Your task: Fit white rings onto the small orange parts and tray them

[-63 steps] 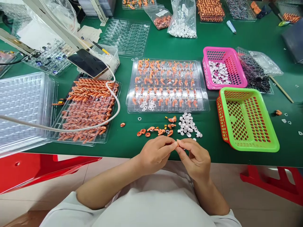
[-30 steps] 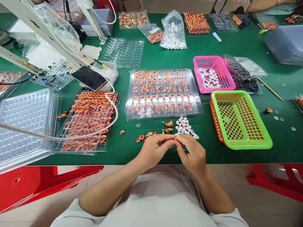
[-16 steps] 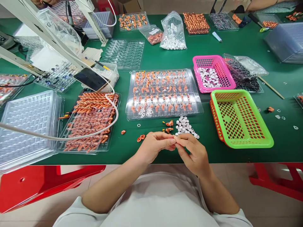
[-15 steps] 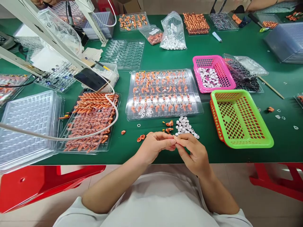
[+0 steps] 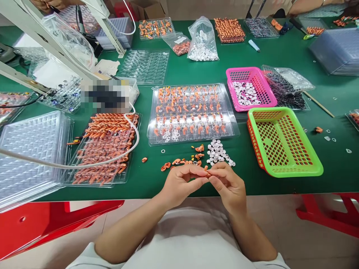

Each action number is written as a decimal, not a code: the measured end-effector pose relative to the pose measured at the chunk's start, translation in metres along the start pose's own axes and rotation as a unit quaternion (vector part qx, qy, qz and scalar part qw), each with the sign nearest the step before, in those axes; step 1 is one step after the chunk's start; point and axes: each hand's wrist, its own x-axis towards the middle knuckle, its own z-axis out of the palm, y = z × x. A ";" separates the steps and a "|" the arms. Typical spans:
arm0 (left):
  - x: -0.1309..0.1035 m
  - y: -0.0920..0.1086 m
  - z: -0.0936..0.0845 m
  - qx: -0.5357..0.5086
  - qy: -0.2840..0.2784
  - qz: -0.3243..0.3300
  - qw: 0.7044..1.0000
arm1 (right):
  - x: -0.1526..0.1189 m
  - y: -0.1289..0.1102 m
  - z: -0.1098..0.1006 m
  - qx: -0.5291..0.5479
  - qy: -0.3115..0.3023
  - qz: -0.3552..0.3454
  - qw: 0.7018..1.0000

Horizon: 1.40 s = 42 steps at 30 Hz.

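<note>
My left hand and my right hand meet at the table's front edge, thumbs and index fingertips pinched together. Between them is a small orange plastic part, mostly covered by the fingers. Just beyond the hands lie loose orange curved pieces and a heap of small white round caps. Farther back, a clear compartment tray holds rows of orange curved parts, with a cluster of thin white rings in its front left corner.
To the right stand a green basket nested in a red one and a pink basket with white pieces. A tray of orange parts, a white cable and stacked clear trays are at left. Another person's hands show at upper left.
Both hands have come slightly lower and nearer to me, fingertips still together. The orange part now shows between them, and more loose orange pieces are visible beyond. The camera view has shifted slightly.
</note>
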 end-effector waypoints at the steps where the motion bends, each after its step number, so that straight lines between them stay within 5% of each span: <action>1: -0.001 0.000 0.000 0.015 -0.008 0.017 1.000 | -0.001 0.000 -0.001 -0.006 0.002 -0.009 1.000; 10: -0.006 -0.004 0.002 0.028 -0.002 0.078 0.997 | -0.006 0.000 -0.002 -0.058 0.000 -0.066 0.996; 24: -0.008 -0.003 0.003 0.155 -0.013 0.228 0.961 | -0.006 -0.005 0.006 0.007 0.018 -0.040 0.999; 34: -0.009 -0.007 0.006 0.061 0.007 0.141 0.988 | -0.005 -0.007 0.006 -0.026 0.023 -0.051 0.998; 39: -0.012 -0.001 0.005 0.088 0.038 0.048 0.994 | -0.006 -0.006 0.003 -0.062 0.019 -0.057 0.996; 42: -0.008 0.009 0.003 0.141 0.009 0.014 0.990 | -0.004 -0.006 -0.001 -0.096 0.005 -0.063 0.993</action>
